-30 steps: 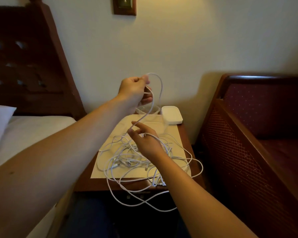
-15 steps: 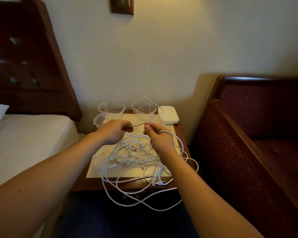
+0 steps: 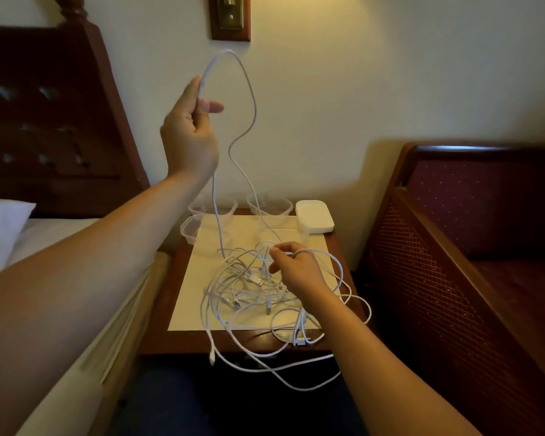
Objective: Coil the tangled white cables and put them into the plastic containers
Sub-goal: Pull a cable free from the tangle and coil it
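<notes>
Two bare forearms, no sleeves, left grip [image 3: 189,127] and right grip [image 3: 299,272] ungloved, no rings or watch

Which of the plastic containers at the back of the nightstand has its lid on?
The opaque white rectangular container at the back right corner is closed by a lid. The clear plastic containers beside it, further left, stand open.
</notes>
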`<action>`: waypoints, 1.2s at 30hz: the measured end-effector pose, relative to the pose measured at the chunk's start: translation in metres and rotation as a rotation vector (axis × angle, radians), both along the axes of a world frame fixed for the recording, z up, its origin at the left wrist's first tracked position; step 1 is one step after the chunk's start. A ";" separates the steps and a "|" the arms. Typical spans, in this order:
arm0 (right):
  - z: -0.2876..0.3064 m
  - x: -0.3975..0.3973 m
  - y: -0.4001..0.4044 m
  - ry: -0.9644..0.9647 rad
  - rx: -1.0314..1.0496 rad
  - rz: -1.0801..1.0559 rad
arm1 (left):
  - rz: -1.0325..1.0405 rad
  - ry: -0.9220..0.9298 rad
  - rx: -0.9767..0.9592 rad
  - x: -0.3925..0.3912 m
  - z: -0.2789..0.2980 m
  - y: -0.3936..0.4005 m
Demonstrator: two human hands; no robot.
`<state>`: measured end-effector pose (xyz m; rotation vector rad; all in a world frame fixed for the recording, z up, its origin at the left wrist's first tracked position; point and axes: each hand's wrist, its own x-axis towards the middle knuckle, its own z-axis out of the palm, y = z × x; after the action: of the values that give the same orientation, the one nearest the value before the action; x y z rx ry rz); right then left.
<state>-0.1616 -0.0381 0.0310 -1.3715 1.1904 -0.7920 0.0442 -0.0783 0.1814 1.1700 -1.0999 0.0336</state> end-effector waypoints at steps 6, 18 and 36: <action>0.012 0.000 0.014 0.150 -0.227 0.174 | -0.067 0.023 0.011 -0.015 0.005 0.000; -0.041 0.043 0.005 0.922 -0.563 0.391 | 0.047 0.120 0.162 0.020 -0.030 0.007; -0.052 0.039 -0.004 0.955 -0.192 0.238 | -0.001 -0.229 0.581 0.024 -0.008 0.019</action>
<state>-0.1225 -0.0424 -0.0210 -2.1086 1.6314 -0.0320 0.0679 -0.0593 0.1737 1.7145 -1.3610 -0.1675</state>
